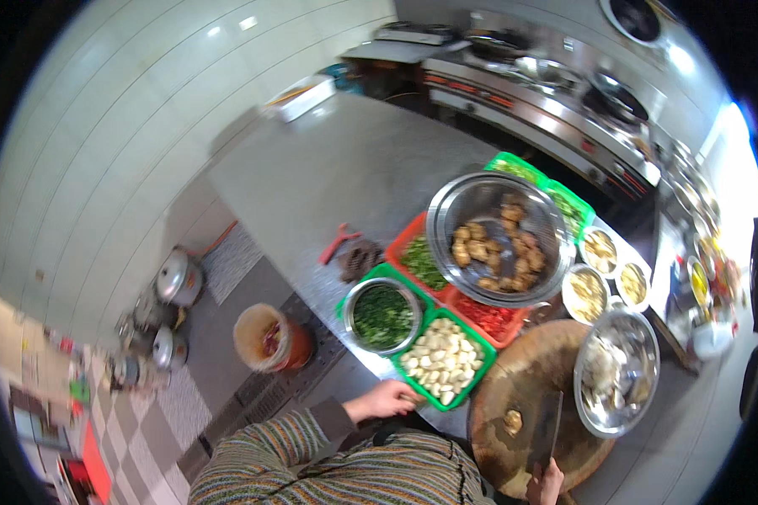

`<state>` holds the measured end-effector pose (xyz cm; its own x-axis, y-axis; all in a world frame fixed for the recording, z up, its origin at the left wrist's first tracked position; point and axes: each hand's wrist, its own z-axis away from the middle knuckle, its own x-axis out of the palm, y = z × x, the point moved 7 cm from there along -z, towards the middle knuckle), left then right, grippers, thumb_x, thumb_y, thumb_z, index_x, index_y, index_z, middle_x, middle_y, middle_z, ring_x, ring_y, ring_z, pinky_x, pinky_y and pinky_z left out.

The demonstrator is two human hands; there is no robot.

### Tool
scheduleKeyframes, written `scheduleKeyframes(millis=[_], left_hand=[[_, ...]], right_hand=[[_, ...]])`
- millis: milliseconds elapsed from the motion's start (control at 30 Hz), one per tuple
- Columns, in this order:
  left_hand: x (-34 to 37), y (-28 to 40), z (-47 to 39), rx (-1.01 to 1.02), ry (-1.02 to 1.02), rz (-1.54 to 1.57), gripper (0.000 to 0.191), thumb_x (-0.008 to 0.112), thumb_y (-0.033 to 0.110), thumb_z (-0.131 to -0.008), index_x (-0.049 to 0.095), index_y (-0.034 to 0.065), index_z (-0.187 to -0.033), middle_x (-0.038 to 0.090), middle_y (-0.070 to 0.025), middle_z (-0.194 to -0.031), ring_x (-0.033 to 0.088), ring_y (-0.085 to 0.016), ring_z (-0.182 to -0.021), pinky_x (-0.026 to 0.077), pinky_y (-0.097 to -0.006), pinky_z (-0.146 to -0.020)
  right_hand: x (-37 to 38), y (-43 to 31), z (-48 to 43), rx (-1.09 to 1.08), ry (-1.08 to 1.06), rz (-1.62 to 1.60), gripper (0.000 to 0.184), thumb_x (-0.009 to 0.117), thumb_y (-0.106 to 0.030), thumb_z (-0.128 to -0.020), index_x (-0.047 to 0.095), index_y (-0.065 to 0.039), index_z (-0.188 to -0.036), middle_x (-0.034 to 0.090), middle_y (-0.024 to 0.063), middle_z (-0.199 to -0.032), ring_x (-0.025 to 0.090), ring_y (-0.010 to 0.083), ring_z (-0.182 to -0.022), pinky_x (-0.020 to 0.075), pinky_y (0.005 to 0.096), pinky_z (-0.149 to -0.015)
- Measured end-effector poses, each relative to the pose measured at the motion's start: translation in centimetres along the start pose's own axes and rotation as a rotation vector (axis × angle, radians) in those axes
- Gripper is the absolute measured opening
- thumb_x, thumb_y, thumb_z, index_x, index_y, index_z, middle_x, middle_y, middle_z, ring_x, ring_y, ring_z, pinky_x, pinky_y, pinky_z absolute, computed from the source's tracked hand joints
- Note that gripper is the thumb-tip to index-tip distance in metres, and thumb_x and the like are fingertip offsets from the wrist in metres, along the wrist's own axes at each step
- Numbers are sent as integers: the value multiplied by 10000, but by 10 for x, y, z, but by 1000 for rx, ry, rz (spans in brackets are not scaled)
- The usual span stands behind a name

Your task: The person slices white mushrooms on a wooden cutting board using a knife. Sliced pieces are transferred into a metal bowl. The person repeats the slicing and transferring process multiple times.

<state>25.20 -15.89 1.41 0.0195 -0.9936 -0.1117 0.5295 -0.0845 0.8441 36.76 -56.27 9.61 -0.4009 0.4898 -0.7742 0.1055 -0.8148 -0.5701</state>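
My right hand (546, 483) grips a cleaver (557, 424), its blade standing on edge over a round wooden chopping block (521, 363). On the block, left of the blade, sits a small knob of ginger (513, 423). My left hand (388, 399) is at the counter's front edge, fingers curled around a small tan piece, blurred and mostly covered. Just beyond that hand is a green basket of peeled garlic cloves (445, 361). Farther back, a large steel bowl (439, 252) containing several ginger knobs rests over the vegetable baskets.
A steel bowl (584, 404) with pale contents overlaps the block's right side. Chopped greens (382, 315) and red peppers (486, 319) stand in containers. A red peeler (338, 243) lies behind. White bowls (586, 293) are at right; a waste bucket (271, 341) stands left, below the counter.
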Motion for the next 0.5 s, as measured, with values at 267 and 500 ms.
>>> scheduleKeyframes(millis=[267,500], left_hand=[[-210,-164,160,-362,1154,55,467,753,192,-800,600,-41,-1174,685,-201,-1127,644,-332,-1076,470,-399,-947],[-18,59,14,359,329,-399,238,690,81,-849,664,14,-1076,648,-84,-952,631,-175,-708,509,-299,-643]], right_hand=[[-2,1,-15,-148,-21,48,203,587,-149,-930,635,5,-1054,648,242,-812,612,415,-710,485,470,-623],[2,-9,-7,7,-23,63,133,566,-132,-898,545,-36,-989,613,307,-762,600,504,-764,456,569,-651]])
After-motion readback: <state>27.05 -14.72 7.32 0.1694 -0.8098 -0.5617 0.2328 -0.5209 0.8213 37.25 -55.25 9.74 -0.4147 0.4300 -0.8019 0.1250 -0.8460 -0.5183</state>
